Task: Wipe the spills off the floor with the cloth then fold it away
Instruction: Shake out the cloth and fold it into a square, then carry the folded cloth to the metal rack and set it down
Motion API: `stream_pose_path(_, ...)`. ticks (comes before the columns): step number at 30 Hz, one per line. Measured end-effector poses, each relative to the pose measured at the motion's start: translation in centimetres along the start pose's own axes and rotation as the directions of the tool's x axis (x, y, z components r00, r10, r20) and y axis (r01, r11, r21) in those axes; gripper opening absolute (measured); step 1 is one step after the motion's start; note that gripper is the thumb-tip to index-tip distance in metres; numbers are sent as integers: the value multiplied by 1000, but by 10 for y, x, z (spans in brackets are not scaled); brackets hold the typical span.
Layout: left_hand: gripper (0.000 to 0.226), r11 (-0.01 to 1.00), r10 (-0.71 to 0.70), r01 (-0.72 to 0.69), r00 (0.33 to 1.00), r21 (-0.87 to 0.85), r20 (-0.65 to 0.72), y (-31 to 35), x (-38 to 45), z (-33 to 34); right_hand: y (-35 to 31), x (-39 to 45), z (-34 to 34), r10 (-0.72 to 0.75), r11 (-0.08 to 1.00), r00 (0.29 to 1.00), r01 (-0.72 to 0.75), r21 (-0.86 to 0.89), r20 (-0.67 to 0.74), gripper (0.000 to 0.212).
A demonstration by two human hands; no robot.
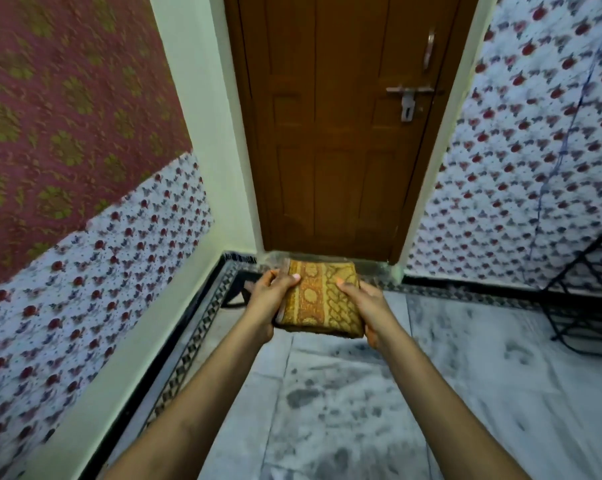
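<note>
Your left hand (270,299) grips the left edge of the folded cloth (322,299), thumb laid on top and fingers curled out of sight underneath. Your right hand (369,311) grips the right edge the same way, thumb on the patterned top, the other fingers hidden below. The cloth is a thick yellow-orange square with woven bands, held level in the air between your hands, above the far edge of the floor (362,410) and in front of the door's foot. What it covers on the floor you cannot see. The pale marble floor shows grey smudges and dark patches nearer you; whether they are wet or only marks is hard to tell. Beyond stands the brown wooden door (334,133) with its metal latch (408,98), slightly blurred. A black wire rack (587,296) is cut off at the right edge. Flowered fabric (535,150) covers the side walls.
</note>
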State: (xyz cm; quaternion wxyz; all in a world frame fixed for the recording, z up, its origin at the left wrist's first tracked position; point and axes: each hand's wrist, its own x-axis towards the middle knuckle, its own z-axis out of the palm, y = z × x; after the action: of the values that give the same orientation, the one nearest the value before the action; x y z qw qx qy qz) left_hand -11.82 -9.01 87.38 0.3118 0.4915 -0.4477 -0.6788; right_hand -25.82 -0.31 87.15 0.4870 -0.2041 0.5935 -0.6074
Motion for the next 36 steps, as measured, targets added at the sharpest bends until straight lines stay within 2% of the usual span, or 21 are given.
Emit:
stream_pose_path(4,19,997,-34,33,999,74,21,-33,0,3,33,-5,-9,63,998,989,-66,-20,-132,16)
stream_pose_path(6,8,994,-60,57,998,90,33,-48,0,8,47,-11,-18,90,996,979,-91,-2,-183,14)
stream_pose_path(11,22,985,-104,99,994,143,31,-69,0,40,62,-18,-50,107,994,958,-100,41,-264,12)
stream_pose_path(17,17,979,-118,107,992,173,54,-85,-6,104,62,-20,-113,119,990,943,-91,103,-311,16)
stream_pose_path(25,13,980,-131,120,990,158,61,-117,-34,267,32,-24,-275,116,991,927,-87,98,-356,11)
stream_pose_path(30,12,979,-147,125,981,163,128,-137,-49,374,2,-32,-383,102,994,902,-83,64,-419,12)
stream_pose_path(35,23,976,-146,106,966,191,212,-146,-48,452,-18,-34,-456,106,991,883,-58,118,-457,5)
stream_pose_path(36,24,972,-153,101,957,212,245,-150,-44,487,-24,-30,-487,107,990,867,-46,137,-486,5)
